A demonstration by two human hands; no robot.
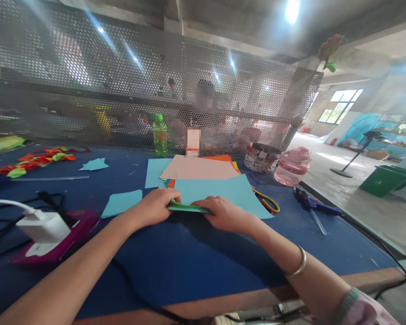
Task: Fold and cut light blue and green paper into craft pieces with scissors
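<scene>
Left hand [157, 207], right hand [225, 214] gripping one green paper strip [186, 207]

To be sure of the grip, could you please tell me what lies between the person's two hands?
In the head view, a curled green paper strip spans the gap between the left hand and right hand, over a light blue paper sheet.

Narrow green paper strip [187, 207], curled, along the near edge of a pale blue sheet [216, 192]
</scene>
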